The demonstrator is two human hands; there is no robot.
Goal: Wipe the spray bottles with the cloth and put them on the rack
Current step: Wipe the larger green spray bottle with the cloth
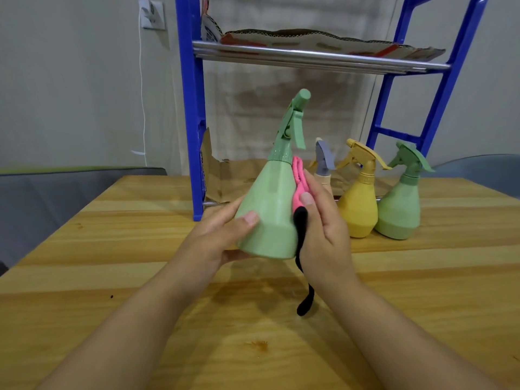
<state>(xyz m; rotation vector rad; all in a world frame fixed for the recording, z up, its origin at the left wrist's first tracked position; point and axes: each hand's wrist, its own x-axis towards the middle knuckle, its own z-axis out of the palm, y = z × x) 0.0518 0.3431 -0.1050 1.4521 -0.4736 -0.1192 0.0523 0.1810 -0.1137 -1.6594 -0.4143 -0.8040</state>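
My left hand (222, 235) grips the base of a light green cone-shaped spray bottle (270, 209), held tilted above the wooden table (112, 277). My right hand (323, 220) presses a pink and black cloth (298, 198) against the bottle's right side; a black end of the cloth hangs down below my wrist. On the table to the right stand three more spray bottles: a yellow one (358, 204), a green one (401, 206) and one with a grey head (323, 161), partly hidden behind my right hand.
A blue rack (191, 108) with metal shelf bars stands at the table's far side. Cardboard (323, 38) lies on its upper shelf and more cardboard on its lower level. A wall socket with a white cable is at the back left.
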